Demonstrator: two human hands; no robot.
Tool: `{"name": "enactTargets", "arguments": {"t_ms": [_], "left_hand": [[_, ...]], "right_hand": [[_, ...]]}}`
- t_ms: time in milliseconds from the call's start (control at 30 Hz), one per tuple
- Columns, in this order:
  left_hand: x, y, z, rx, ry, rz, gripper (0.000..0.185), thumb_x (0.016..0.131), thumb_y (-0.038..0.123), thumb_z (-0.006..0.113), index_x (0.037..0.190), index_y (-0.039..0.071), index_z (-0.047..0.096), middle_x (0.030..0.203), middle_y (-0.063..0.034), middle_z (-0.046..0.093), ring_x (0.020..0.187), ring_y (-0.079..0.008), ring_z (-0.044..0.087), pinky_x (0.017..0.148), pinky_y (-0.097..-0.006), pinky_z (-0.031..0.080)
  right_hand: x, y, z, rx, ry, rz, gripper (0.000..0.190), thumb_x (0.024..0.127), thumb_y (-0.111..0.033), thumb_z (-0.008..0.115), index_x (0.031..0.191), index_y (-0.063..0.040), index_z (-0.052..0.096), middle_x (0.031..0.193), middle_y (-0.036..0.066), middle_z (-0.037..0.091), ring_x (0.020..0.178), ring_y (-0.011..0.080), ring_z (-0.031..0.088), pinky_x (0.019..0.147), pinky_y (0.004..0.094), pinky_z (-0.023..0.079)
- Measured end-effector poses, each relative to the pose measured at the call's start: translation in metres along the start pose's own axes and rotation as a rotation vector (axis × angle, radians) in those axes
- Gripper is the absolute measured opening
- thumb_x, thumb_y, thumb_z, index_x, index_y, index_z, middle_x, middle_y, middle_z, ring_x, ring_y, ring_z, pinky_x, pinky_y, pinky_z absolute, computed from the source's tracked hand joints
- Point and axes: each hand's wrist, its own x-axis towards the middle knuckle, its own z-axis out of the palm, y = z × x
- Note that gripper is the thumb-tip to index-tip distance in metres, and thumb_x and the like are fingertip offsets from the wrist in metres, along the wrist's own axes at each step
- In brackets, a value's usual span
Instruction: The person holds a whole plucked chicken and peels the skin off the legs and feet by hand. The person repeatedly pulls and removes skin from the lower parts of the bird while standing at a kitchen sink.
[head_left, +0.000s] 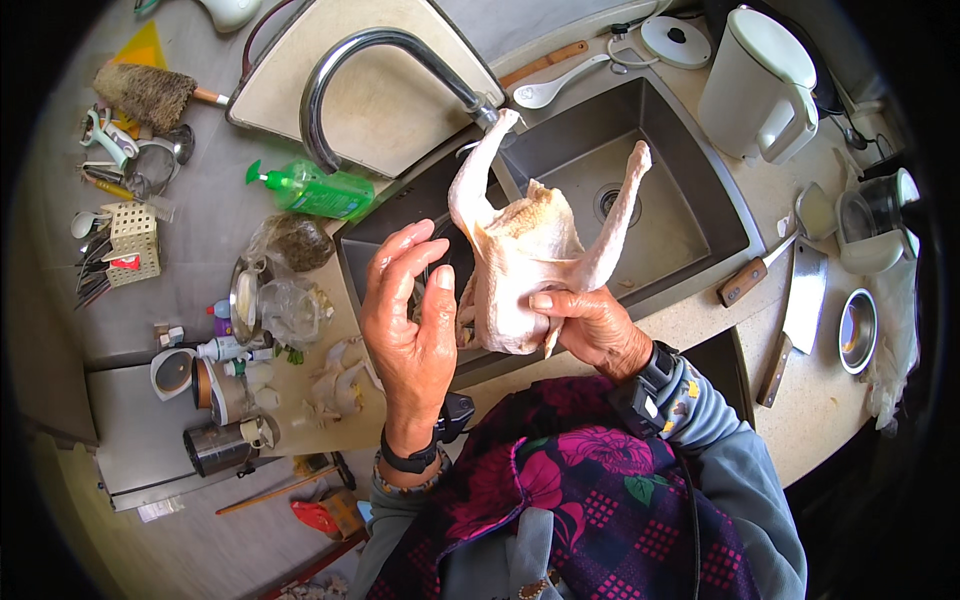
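Note:
A raw plucked poultry carcass (517, 277) is held up over the front of a double-bowl sink (705, 225), its two legs sticking up and apart. My right hand (600, 322) grips the lower right of the carcass, thumb across its skin. To the left of the bird is my left hand (412, 315), wet, raised and holding nothing, with its fingers apart. Behind the bird a curved chrome faucet (367, 37) arches over the sink. Part of the left bowl is hidden by the carcass and my left hand.
A cleaver (806, 300), a wooden-handled knife (742, 280) and a metal bowl (857, 331) lie on the right counter, below a white kettle (757, 82). Left of the sink are a green soap bottle (322, 189) and plastic bags (289, 311). A cutting board (382, 97) stands behind.

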Motion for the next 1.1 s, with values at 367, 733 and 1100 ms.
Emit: {"name": "enactTargets", "arguments": {"t_ms": [367,733,1100], "left_hand": [[-0.009,-0.003,-0.001,0.000,0.005,-0.009,0.018,0.087,0.002,0.059,0.104,-0.001,0.063,0.116,-0.0141,0.061,0.109,-0.0249,0.057,0.093,-0.0344,0.044],[-0.018,-0.008,-0.003,-0.021,0.053,-0.042,0.018,0.085,0.001,0.060,0.103,0.001,0.064,0.113,-0.0146,0.062,0.106,-0.0273,0.059,0.092,-0.0356,0.046],[0.019,-0.012,-0.010,-0.097,0.016,-0.027,0.022,0.085,0.006,0.063,0.106,0.000,0.062,0.110,-0.0148,0.062,0.101,-0.0263,0.060,0.088,-0.0357,0.046]], "right_hand": [[-0.004,0.000,0.007,-0.022,0.002,-0.012,0.059,0.076,0.004,0.070,0.129,0.005,0.045,0.121,0.014,0.058,0.110,0.0238,0.058,0.099,0.0373,0.045],[0.000,-0.001,0.006,-0.026,0.013,-0.020,0.060,0.077,0.003,0.069,0.131,0.004,0.044,0.119,0.012,0.059,0.110,0.0224,0.058,0.098,0.0363,0.046],[-0.003,0.000,0.009,-0.146,0.052,-0.004,0.061,0.075,0.002,0.071,0.130,0.004,0.045,0.119,0.014,0.059,0.107,0.0238,0.059,0.087,0.0336,0.048]]}}
